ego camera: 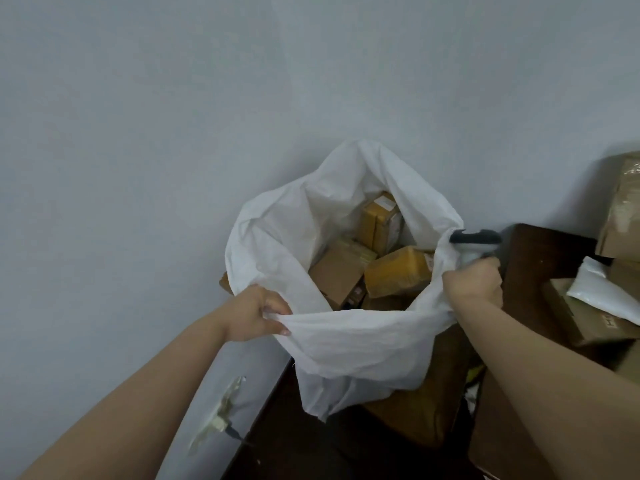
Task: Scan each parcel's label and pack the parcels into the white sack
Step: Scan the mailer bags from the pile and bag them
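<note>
The white sack (346, 344) stands open against the wall, its mouth spread wide. Inside lie several brown and yellow parcels (398, 271), some with labels showing. My left hand (258, 311) grips the sack's near left rim. My right hand (472, 282) grips the right rim together with a grey handheld scanner (474, 239), whose head points left over the sack's edge.
A dark wooden table (533, 258) at the right carries cardboard boxes (588, 320) and a white padded mailer (602, 292). A taller taped box (623, 209) stands behind them. More brown parcels (415, 417) sit under the sack. The grey wall (138, 168) fills the left.
</note>
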Demonstrator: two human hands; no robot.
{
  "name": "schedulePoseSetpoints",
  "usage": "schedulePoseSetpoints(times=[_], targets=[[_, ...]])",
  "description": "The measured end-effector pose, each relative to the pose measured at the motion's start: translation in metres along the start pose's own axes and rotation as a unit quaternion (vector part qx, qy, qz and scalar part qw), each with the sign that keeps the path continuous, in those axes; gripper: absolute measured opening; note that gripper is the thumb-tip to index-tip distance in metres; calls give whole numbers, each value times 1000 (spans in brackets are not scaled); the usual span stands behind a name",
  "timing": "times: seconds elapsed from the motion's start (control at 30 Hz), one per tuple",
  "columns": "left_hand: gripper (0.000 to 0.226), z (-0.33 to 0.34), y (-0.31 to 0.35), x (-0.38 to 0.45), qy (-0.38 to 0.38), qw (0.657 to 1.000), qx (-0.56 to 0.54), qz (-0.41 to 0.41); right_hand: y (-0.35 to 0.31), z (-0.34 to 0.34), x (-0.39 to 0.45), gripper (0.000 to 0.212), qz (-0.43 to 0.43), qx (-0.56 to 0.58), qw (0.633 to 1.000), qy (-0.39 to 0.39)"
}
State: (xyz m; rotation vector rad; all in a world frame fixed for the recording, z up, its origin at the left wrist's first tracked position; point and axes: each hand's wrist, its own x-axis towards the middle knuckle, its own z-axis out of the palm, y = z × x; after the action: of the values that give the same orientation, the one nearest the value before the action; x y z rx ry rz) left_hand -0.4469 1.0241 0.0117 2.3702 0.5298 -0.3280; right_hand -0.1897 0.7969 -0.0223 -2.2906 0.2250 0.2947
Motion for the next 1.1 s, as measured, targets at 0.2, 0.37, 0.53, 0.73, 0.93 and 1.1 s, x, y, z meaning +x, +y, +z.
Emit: schedulePoseSetpoints(times=[0.2, 0.37, 0.53, 0.73, 0.93, 1.1], targets=[[27, 0, 0, 6, -21, 999, 32, -19, 16, -45, -6, 60, 41, 31, 998, 42], [44, 2, 23, 20, -39, 996, 77, 14, 50, -66, -16, 32, 98, 123, 987, -21], [36, 18, 68, 40, -6, 994, 43, 96, 52, -87, -29, 18, 169, 288, 940, -72], [27, 50, 129, 73, -30, 984, 33, 171, 83, -144, -52, 21, 146, 219, 955, -135], [20, 81, 204, 94, -42, 971, 23, 234, 115, -219, -50, 18, 90, 223, 969, -59], [22, 107, 284, 108, -47, 956, 30, 288, 134, -284, -39, 21, 50, 242, 969, -13]])
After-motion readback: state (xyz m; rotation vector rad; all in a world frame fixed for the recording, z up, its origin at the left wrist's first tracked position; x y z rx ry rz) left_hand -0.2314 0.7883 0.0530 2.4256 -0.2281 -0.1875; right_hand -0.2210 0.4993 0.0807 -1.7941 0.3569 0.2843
